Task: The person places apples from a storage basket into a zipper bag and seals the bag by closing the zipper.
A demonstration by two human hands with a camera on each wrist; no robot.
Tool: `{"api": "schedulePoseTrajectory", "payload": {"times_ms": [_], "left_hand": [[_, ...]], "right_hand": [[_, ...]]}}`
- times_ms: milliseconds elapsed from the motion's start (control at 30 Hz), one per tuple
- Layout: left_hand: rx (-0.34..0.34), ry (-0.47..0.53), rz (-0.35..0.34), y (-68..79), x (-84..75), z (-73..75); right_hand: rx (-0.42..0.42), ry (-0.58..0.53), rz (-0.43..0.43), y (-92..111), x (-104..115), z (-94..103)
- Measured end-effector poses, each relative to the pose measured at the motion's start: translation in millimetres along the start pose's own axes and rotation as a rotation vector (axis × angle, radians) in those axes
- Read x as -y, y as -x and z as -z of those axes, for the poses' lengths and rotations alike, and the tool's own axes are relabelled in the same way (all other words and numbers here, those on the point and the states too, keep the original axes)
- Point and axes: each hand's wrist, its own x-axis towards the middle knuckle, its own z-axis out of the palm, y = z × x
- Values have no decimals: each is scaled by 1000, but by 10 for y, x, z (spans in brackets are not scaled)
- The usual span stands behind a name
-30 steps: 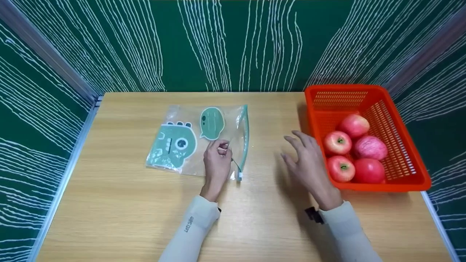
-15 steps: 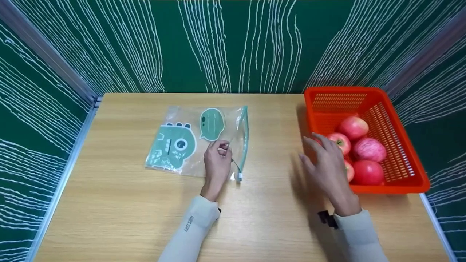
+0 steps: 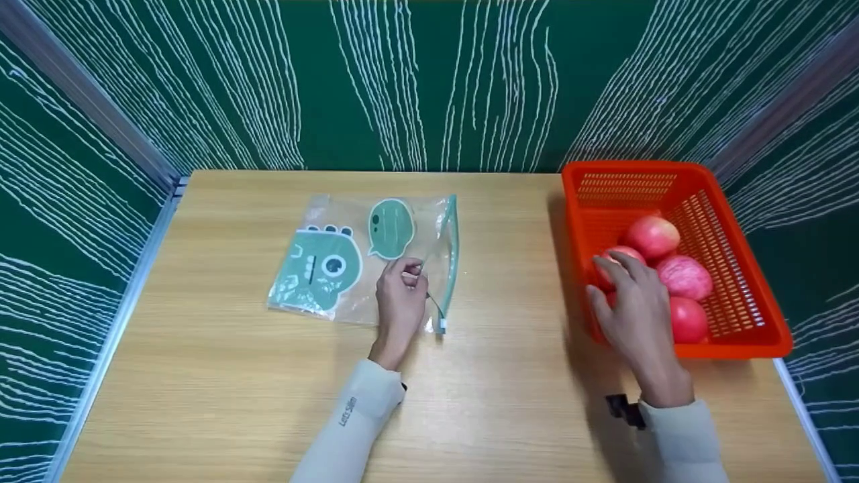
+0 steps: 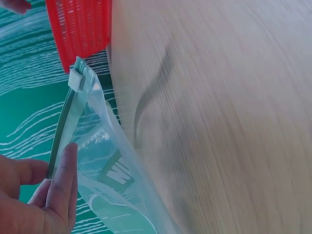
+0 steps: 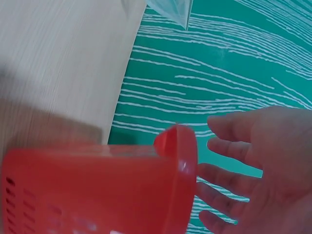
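A clear zip bag (image 3: 349,268) with green dinosaur prints lies on the wooden table, its green slider edge facing right. My left hand (image 3: 401,295) pinches the upper layer of the bag's mouth between thumb and fingers; the left wrist view shows the green zip strip (image 4: 62,124) in that pinch and the white slider (image 4: 75,80) at its end. Over the left part of the red basket (image 3: 735,268) is my right hand (image 3: 634,315), fingers spread and relaxed above the apples. It partly hides a red apple (image 3: 621,255) under its fingertips.
Several more apples sit in the basket, among them a streaked pink apple (image 3: 684,277) and a red apple (image 3: 651,236) behind it. The basket's raised rim (image 5: 185,170) stands close to my right fingers. Green walls with white lines enclose the table (image 3: 221,376).
My right hand has moved right, from beside the basket to over the apples inside it. My left hand and the bag have stayed in place.
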Motion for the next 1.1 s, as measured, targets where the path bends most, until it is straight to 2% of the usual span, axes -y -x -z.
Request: {"api": "schedulePoseTrajectory", "payload": {"times_ms": [233, 567, 867, 1100], "left_hand": [[7, 17, 7, -10, 15, -1], [12, 13, 15, -11, 17, 5], [1, 4, -8, -9, 23, 10], [0, -13, -11, -11, 13, 13]], "right_hand": [[37, 12, -97, 46, -90, 118], [133, 109, -160, 139, -231, 226], [155, 199, -125, 182, -299, 238], [191, 209, -116, 186, -349, 250]]}}
